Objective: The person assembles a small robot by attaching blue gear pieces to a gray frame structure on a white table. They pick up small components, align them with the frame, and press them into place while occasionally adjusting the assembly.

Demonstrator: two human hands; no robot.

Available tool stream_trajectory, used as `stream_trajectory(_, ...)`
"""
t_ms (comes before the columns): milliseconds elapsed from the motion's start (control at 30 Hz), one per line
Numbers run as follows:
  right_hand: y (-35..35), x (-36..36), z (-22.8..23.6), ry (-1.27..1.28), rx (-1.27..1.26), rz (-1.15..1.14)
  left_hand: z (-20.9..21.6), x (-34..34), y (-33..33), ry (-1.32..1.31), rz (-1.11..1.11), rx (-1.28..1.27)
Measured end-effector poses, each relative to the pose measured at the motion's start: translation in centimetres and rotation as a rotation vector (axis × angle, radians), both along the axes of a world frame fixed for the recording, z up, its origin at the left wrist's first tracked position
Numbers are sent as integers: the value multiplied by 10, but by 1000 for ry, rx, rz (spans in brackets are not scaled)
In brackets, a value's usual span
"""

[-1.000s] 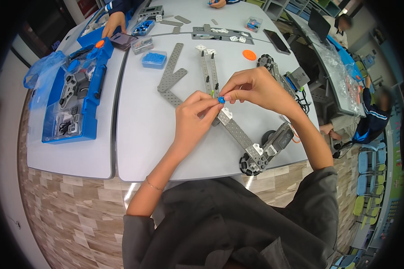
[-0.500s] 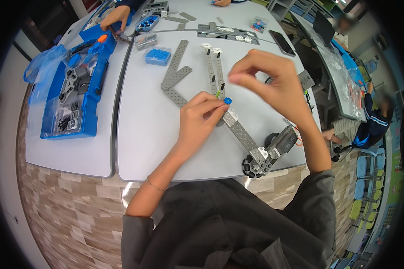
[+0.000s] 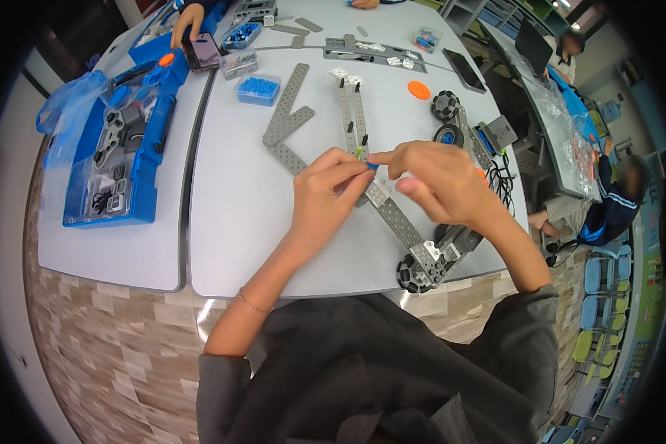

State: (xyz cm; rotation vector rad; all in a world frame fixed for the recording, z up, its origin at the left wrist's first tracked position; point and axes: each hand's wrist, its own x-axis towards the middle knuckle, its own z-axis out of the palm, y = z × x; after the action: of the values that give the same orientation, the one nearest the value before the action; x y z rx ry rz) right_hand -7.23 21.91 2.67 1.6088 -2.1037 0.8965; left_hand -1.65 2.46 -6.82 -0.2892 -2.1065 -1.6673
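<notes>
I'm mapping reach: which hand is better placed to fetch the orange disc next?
Probably the right hand: it is nearer the orange disc and its pinch looks open, whereas the left hand appears to hold the small blue gear at its fingertips.

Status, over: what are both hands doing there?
Left hand pinching small blue toothed gear. Right hand, index finger pointed at gear, contact unclear. Grey perforated beam near both hands, not visibly obstructing.
</notes>
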Motion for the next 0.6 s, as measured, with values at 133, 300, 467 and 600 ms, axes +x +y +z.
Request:
stream_trajectory(133,-3,4,-1,-56,2,36,0,2,-1,-9,8,0)
stream_trajectory(300,1,7,21,-126,20,-168,0,-1,-2,21,22,13)
stream_trajectory(467,-7,-7,14,-54,65,-70,-3,-1,-2,20,2,18)
stream_trajectory(600,-13,-11,-5,47,111,-24,-6,-2,0,52,8,44)
